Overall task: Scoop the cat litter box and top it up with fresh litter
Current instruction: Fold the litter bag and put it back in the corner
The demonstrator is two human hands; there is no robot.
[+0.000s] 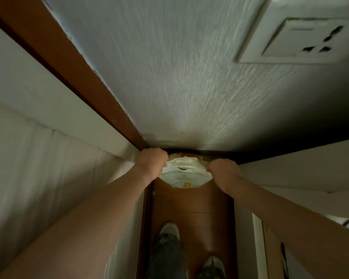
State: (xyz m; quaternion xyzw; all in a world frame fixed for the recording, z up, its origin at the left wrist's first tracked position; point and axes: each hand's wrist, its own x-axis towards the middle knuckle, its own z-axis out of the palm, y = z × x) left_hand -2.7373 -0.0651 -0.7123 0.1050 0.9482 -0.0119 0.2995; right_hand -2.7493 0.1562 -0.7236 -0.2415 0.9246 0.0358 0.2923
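- The bag, white plastic with a yellow patch, sits low in the middle of the frame, down on the floor against the foot of the wall.
- My left hand grips its left edge, fingers curled round the plastic; my right hand pinches the right edge likewise.
- Whether it holds fresh litter or waste, I cannot tell.
- I judge I am stretching the mouth open or gathering it; either way I should keep both edges level and pull evenly, so nothing spills.
- The mouth faces up toward me; its long axis runs left to right, hand to hand.
- My shoes stand below, and a socket sits at upper right.
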